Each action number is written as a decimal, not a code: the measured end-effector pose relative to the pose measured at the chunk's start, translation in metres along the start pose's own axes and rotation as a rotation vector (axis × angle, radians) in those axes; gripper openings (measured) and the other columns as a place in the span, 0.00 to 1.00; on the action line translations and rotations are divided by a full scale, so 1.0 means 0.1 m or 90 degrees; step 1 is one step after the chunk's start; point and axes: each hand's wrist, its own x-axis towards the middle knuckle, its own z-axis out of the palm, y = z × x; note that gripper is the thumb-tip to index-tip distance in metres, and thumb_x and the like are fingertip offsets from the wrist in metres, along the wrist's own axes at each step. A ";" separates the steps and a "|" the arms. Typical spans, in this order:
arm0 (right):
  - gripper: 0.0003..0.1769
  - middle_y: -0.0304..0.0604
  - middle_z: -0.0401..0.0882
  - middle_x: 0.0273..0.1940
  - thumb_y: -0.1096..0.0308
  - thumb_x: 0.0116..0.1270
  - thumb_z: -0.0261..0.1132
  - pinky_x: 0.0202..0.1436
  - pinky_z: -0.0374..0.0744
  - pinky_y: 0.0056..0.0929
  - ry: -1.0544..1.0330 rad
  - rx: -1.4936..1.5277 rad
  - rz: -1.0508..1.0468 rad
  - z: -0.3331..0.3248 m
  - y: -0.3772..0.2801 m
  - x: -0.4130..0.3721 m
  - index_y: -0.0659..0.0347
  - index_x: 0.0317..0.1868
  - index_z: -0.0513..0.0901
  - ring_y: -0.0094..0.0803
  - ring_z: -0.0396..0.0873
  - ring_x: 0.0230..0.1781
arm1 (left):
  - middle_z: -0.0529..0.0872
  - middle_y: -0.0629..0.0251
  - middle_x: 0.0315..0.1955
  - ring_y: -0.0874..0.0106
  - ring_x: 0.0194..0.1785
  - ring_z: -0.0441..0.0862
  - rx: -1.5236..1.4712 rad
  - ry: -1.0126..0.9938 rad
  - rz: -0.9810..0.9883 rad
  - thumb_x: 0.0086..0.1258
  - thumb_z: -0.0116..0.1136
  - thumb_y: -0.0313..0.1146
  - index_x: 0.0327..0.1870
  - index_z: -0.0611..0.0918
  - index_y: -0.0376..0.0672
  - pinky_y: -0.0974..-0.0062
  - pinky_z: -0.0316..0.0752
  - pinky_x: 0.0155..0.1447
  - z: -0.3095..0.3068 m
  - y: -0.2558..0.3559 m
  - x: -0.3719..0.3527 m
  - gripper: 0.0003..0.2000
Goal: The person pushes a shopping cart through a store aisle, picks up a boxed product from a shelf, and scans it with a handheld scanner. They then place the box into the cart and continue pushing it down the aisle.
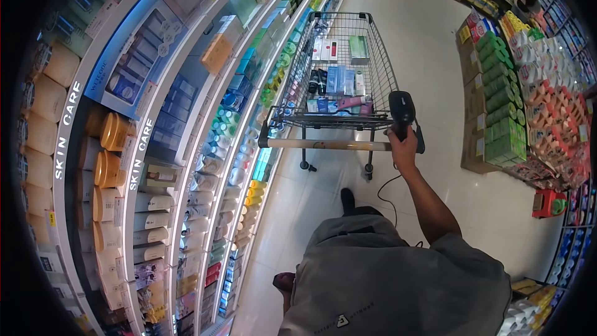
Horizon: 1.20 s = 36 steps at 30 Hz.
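My right hand point(404, 144) is wrapped round the grip of a black handheld barcode scanner point(402, 107), beside the right end of the shopping cart's handle point(329, 144). A thin dark cable point(387, 198) hangs below that hand. The wire shopping cart point(387, 65) stands ahead of me with several boxes and bottles in it. Among them are blue boxes point(341, 79), a green box point(358, 48), white boxes point(323, 50) and a pink tube point(352, 102). Low at my side, my left hand point(285, 282) is small and dark, and its fingers are not clear.
Along the left run shelves point(140, 168) marked SKIN CARE, packed with bottles, jars and boxes. On the right stands a display of stacked green packs point(500, 96) and pink-and-white packs point(553, 118), with a red item point(548, 203) near it. Tiled floor point(423, 43) lies between.
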 end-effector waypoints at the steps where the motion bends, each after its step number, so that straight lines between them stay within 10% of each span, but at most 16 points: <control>1: 0.12 0.43 0.83 0.34 0.73 0.65 0.66 0.41 0.78 0.26 -0.009 0.020 0.009 -0.01 0.07 0.05 0.66 0.47 0.78 0.27 0.80 0.32 | 0.85 0.59 0.26 0.67 0.30 0.84 -0.010 0.027 0.058 0.69 0.54 0.31 0.35 0.82 0.36 0.70 0.79 0.33 -0.03 0.03 0.08 0.08; 6: 0.10 0.45 0.83 0.33 0.75 0.67 0.62 0.38 0.79 0.25 -0.088 0.273 0.134 -0.12 0.12 0.17 0.65 0.48 0.76 0.27 0.81 0.31 | 0.85 0.61 0.41 0.68 0.45 0.85 -0.170 0.147 0.060 0.75 0.51 0.30 0.49 0.80 0.36 0.69 0.79 0.48 0.17 1.43 1.05 0.09; 7: 0.10 0.47 0.82 0.33 0.75 0.67 0.61 0.39 0.80 0.25 -0.103 0.293 0.171 -0.16 0.09 0.19 0.65 0.48 0.75 0.28 0.81 0.32 | 0.83 0.61 0.50 0.68 0.54 0.81 -0.035 0.079 0.219 0.77 0.52 0.35 0.56 0.78 0.36 0.69 0.77 0.55 0.24 1.69 1.30 0.14; 13: 0.08 0.48 0.82 0.32 0.75 0.67 0.59 0.37 0.80 0.27 -0.096 0.330 0.180 -0.24 0.16 0.31 0.65 0.45 0.74 0.30 0.81 0.30 | 0.59 0.41 0.74 0.55 0.77 0.59 -0.005 -0.032 0.289 0.77 0.55 0.45 0.76 0.55 0.30 0.64 0.57 0.76 1.26 3.87 1.76 0.37; 25: 0.06 0.43 0.81 0.28 0.76 0.65 0.61 0.31 0.77 0.23 -0.001 0.292 0.226 -0.14 0.14 0.46 0.63 0.41 0.73 0.24 0.77 0.25 | 0.72 0.39 0.58 0.44 0.64 0.68 0.509 0.080 0.299 0.57 0.67 0.40 0.64 0.64 0.24 0.47 0.61 0.68 2.08 4.63 2.21 0.38; 36: 0.09 0.39 0.78 0.26 0.75 0.64 0.63 0.29 0.73 0.21 0.073 0.226 0.146 -0.17 0.17 0.66 0.66 0.43 0.74 0.21 0.75 0.24 | 0.81 0.48 0.51 0.52 0.54 0.82 0.690 0.104 0.242 0.59 0.60 0.34 0.53 0.71 0.33 0.56 0.79 0.56 2.48 5.06 2.22 0.23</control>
